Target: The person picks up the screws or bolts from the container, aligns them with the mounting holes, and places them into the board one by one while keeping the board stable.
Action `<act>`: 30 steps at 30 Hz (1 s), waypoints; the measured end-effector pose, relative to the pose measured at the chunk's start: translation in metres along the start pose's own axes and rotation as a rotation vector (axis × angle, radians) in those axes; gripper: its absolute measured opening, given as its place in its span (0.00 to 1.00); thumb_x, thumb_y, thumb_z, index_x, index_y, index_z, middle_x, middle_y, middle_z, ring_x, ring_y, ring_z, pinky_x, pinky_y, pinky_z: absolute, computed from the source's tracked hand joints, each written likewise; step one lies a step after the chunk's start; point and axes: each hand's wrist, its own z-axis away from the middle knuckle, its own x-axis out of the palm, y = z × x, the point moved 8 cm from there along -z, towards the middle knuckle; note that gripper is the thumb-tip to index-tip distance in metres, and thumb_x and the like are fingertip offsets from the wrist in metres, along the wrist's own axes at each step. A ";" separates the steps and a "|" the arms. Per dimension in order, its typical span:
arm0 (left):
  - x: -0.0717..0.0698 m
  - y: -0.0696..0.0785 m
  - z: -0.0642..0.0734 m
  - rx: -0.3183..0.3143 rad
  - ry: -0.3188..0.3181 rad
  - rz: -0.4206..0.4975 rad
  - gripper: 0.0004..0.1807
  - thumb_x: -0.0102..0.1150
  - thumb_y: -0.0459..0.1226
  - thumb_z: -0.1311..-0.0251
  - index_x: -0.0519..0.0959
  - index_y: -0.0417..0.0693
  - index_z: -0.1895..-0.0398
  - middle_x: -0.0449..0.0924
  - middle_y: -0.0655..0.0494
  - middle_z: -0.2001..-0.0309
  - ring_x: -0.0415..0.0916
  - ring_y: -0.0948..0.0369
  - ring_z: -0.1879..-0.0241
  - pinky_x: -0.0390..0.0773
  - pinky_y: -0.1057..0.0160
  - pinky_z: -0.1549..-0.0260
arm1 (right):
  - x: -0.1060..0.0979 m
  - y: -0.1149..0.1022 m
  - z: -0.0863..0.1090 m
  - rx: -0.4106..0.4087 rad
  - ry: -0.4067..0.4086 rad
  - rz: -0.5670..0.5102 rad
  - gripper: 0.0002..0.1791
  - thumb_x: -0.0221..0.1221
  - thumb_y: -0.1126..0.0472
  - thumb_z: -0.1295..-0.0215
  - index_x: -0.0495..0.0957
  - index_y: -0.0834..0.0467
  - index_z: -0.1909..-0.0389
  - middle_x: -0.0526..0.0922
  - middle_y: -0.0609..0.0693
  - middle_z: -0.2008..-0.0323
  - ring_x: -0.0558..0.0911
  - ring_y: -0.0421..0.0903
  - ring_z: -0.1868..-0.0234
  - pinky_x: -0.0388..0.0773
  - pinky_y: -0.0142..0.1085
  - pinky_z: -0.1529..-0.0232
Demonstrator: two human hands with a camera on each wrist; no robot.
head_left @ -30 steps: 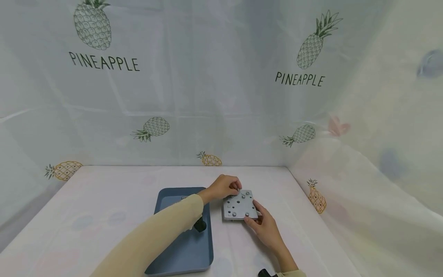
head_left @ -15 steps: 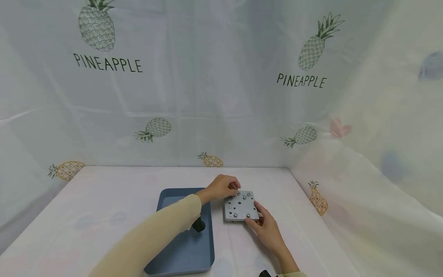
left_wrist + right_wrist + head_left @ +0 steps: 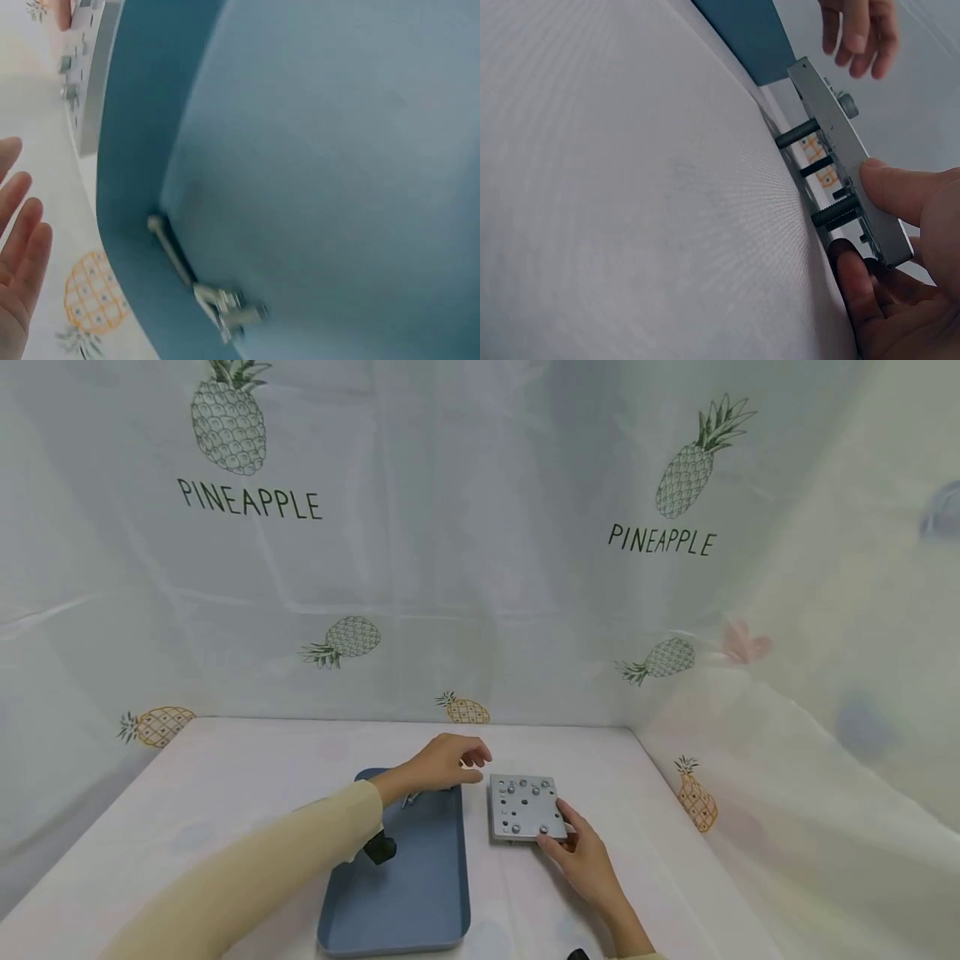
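Note:
A silver metal plate (image 3: 531,810) with holes and several bolts set in its top is held near the table. My right hand (image 3: 588,860) grips its near right corner, thumb (image 3: 904,189) on the side edge and fingers underneath. Threaded bolt shafts (image 3: 835,210) stick out below the plate in the right wrist view. My left hand (image 3: 444,762) hovers over the far right corner of the blue tray (image 3: 463,893), fingers loosely bent and nothing visible between them. In the left wrist view, a few metal bolts or similar hardware (image 3: 225,304) lie at the tray's edge, blurred.
The blue tray stands left of the plate on a white patterned table cover (image 3: 247,802). A pale curtain with pineapple prints (image 3: 480,527) hangs behind the table and along its right side. A black wrist camera (image 3: 380,847) sits below the left sleeve.
My left hand has let go of a bolt at the plate's far left corner and moved left to above the tray. The right hand keeps its grip on the plate.

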 end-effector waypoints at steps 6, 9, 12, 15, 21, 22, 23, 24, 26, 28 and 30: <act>-0.017 -0.009 0.026 -0.025 -0.008 -0.062 0.19 0.72 0.34 0.35 0.83 0.46 0.41 0.88 0.51 0.49 0.85 0.51 0.48 0.83 0.52 0.46 | 0.003 0.001 0.000 0.022 -0.004 0.004 0.46 0.73 0.53 0.32 0.62 0.57 0.18 0.71 0.60 0.24 0.82 0.51 0.39 0.82 0.34 0.47; -0.020 -0.014 0.037 -0.047 -0.029 -0.089 0.20 0.73 0.34 0.36 0.82 0.47 0.41 0.87 0.51 0.47 0.84 0.52 0.47 0.82 0.50 0.46 | 0.004 0.000 0.000 0.033 -0.004 0.009 0.46 0.72 0.53 0.32 0.62 0.56 0.18 0.70 0.61 0.24 0.82 0.51 0.39 0.82 0.36 0.45; -0.020 -0.019 0.047 -0.072 -0.053 -0.104 0.21 0.74 0.34 0.37 0.82 0.46 0.42 0.86 0.51 0.46 0.84 0.51 0.46 0.82 0.49 0.45 | 0.003 0.000 0.001 0.046 -0.006 0.008 0.46 0.72 0.52 0.32 0.61 0.56 0.18 0.69 0.61 0.23 0.82 0.52 0.38 0.82 0.38 0.43; -0.017 -0.023 0.054 -0.091 -0.077 -0.124 0.21 0.75 0.34 0.38 0.82 0.46 0.42 0.86 0.51 0.45 0.83 0.50 0.45 0.81 0.48 0.44 | 0.003 0.000 0.002 0.052 -0.007 0.006 0.46 0.72 0.52 0.32 0.61 0.56 0.18 0.68 0.61 0.22 0.81 0.52 0.37 0.82 0.39 0.42; -0.008 -0.029 0.059 -0.109 -0.137 -0.174 0.23 0.76 0.35 0.40 0.83 0.45 0.42 0.86 0.51 0.45 0.82 0.50 0.44 0.79 0.46 0.42 | 0.002 0.003 0.004 0.056 -0.009 -0.014 0.46 0.72 0.54 0.32 0.61 0.57 0.18 0.69 0.62 0.23 0.82 0.52 0.39 0.82 0.36 0.45; -0.007 -0.029 0.059 -0.107 -0.144 -0.186 0.23 0.77 0.35 0.41 0.83 0.45 0.42 0.86 0.51 0.45 0.81 0.50 0.44 0.79 0.45 0.42 | 0.003 0.003 0.004 0.055 -0.010 -0.019 0.46 0.72 0.54 0.32 0.61 0.57 0.18 0.69 0.62 0.23 0.82 0.52 0.39 0.82 0.35 0.45; -0.006 -0.029 0.059 -0.102 -0.152 -0.199 0.23 0.77 0.35 0.41 0.83 0.44 0.42 0.86 0.50 0.45 0.81 0.49 0.44 0.78 0.44 0.41 | 0.003 0.003 0.004 0.053 -0.010 -0.022 0.46 0.72 0.54 0.32 0.61 0.57 0.18 0.69 0.62 0.24 0.82 0.52 0.39 0.82 0.35 0.46; -0.005 -0.030 0.060 -0.101 -0.161 -0.211 0.24 0.77 0.35 0.41 0.83 0.44 0.42 0.86 0.50 0.44 0.81 0.49 0.43 0.78 0.44 0.40 | 0.003 0.003 0.004 0.051 -0.010 -0.022 0.46 0.72 0.54 0.32 0.61 0.57 0.18 0.69 0.63 0.24 0.82 0.53 0.39 0.82 0.35 0.46; -0.002 -0.031 0.060 -0.101 -0.181 -0.232 0.25 0.77 0.35 0.41 0.83 0.43 0.40 0.86 0.50 0.42 0.81 0.48 0.41 0.76 0.44 0.37 | 0.003 0.003 0.003 0.046 -0.011 -0.023 0.46 0.72 0.54 0.32 0.61 0.57 0.18 0.69 0.63 0.24 0.82 0.53 0.38 0.82 0.34 0.46; 0.000 -0.031 0.059 -0.101 -0.197 -0.243 0.27 0.77 0.35 0.41 0.82 0.42 0.38 0.85 0.49 0.40 0.80 0.48 0.38 0.75 0.45 0.35 | 0.003 0.002 0.003 0.042 -0.012 -0.023 0.46 0.72 0.53 0.32 0.61 0.57 0.18 0.69 0.62 0.24 0.82 0.54 0.37 0.82 0.34 0.46; 0.002 -0.029 0.059 -0.101 -0.214 -0.246 0.28 0.77 0.35 0.41 0.81 0.41 0.36 0.84 0.48 0.39 0.79 0.47 0.37 0.75 0.45 0.34 | 0.003 0.002 0.002 0.037 -0.011 -0.025 0.46 0.72 0.53 0.32 0.61 0.57 0.18 0.69 0.62 0.24 0.82 0.53 0.38 0.82 0.34 0.46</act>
